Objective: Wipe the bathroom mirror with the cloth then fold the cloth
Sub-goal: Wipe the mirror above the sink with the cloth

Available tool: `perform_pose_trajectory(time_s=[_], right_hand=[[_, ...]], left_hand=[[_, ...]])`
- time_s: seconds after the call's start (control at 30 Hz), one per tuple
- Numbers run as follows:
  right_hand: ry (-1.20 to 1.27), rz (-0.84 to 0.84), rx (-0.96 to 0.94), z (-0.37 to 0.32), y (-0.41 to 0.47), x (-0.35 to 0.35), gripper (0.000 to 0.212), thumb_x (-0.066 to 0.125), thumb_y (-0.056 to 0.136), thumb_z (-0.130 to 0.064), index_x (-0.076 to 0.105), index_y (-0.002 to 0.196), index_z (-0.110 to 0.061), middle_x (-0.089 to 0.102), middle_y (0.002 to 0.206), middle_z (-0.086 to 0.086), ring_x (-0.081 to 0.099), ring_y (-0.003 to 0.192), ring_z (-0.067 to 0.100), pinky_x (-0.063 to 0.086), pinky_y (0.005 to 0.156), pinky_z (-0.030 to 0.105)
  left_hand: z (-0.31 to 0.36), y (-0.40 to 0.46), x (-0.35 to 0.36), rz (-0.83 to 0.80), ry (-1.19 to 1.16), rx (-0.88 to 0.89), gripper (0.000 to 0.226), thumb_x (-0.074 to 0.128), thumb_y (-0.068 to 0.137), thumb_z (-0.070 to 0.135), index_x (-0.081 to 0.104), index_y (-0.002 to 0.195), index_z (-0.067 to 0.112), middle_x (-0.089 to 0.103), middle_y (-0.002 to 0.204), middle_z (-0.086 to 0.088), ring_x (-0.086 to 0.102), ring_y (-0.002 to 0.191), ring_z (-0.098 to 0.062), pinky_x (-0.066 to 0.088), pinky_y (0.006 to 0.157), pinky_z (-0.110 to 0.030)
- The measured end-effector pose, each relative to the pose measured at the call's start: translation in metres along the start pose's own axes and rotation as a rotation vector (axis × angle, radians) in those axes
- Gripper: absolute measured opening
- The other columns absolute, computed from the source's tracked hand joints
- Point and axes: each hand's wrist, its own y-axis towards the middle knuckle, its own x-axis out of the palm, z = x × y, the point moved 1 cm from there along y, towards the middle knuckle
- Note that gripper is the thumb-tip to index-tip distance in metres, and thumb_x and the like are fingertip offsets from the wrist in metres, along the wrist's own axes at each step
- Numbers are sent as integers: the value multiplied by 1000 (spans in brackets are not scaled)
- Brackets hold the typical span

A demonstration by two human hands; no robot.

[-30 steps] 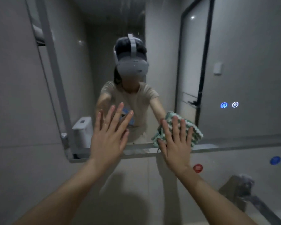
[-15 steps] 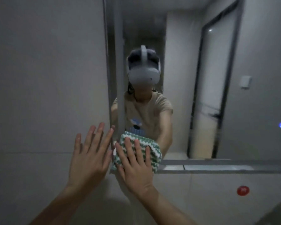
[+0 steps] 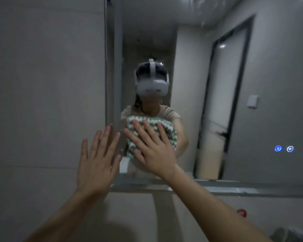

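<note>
Where the grey tiled wall [image 3: 42, 102] meets the mirror [image 3: 269, 84], the left hand [image 3: 96, 163] is raised flat with its fingers [image 3: 101, 140] straight and slightly spread — the fingertips reach the mirror's left edge, and whether the palm touches the wall cannot be told. Just to its right, the right hand [image 3: 154, 151] lies flat on the cloth [image 3: 166, 130], fingers straight and fanned apart, pressing it against the glass near the mirror's lower left corner. The cloth is a green-and-white zigzag-patterned pad, bunched into a thick block; its upper and right portions show beyond the fingers. The mirror reflects the person in a beige T-shirt wearing a white headset [image 3: 152, 84], directly above the cloth. Further right, the reflection shows a dark-framed door [image 3: 222, 102] and a wall switch [image 3: 252, 101]. Two small blue-lit touch buttons [image 3: 284, 148] glow on the glass at the right. Below the mirror's bottom edge — on the wall — sits a red round marker [image 3: 241, 213].
</note>
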Motion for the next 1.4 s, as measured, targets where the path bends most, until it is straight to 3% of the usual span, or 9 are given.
perform_pose_trajectory(time_s=[0.17, 0.43, 0.63, 0.77, 0.97, 1.2, 1.4], right_hand=[[-110, 28, 62, 75, 17, -17, 51, 40, 97, -45, 35, 146, -28, 31, 153, 3, 27, 141, 24, 21, 114, 49], [-170, 39, 230, 173, 48, -37, 55, 24, 99, -51, 27, 149, -28, 23, 156, 5, 19, 144, 24, 13, 115, 48], [-56, 62, 529, 178, 106, -43, 58, 18, 97, -52, 15, 151, -31, 7, 160, 2, 3, 146, 22, -5, 116, 41], [-4, 61, 632, 160, 157, -45, 57, 18, 99, -50, 6, 151, -30, -2, 160, 3, -6, 146, 24, -8, 116, 46], [5, 169, 436, 80, 197, -23, 59, 27, 95, -48, 32, 147, -22, 25, 155, 10, 19, 143, 32, 7, 115, 51], [52, 157, 333, 19, 188, -5, 60, 39, 93, -45, 32, 148, -21, 23, 156, 8, 17, 144, 31, 13, 115, 53], [42, 121, 139, 40, 192, -12, 56, 37, 94, -48, 35, 146, -27, 27, 155, 4, 21, 144, 26, 13, 115, 51]], left_hand=[[33, 43, -12, 37, 7, -20, 60, 26, 96, 42, 20, 150, 19, 10, 158, -5, 11, 145, -24, 2, 116, -45], [74, 112, -22, 86, -41, -14, 60, 24, 97, 45, 15, 151, 21, 9, 158, -9, 10, 145, -27, 11, 115, -50], [59, 165, -45, 139, -28, -74, 60, 18, 97, 48, 12, 151, 24, 10, 158, -7, 11, 145, -25, 4, 115, -48], [30, 187, -61, 183, -45, -172, 61, 17, 96, 47, 15, 151, 22, 11, 158, -8, 13, 144, -26, -2, 113, -44], [-23, 166, -57, 162, 23, -157, 63, 19, 96, 46, 22, 150, 15, 19, 156, -10, 21, 141, -29, 7, 113, -49], [-53, 121, -46, 61, 58, -172, 72, 9, 97, 54, 31, 145, 6, 24, 154, -10, 21, 140, -27, -1, 114, -39], [-34, 140, -58, 138, 44, -116, 72, 11, 96, 53, 23, 146, 2, 24, 154, -13, 19, 141, -26, 3, 114, -42]])
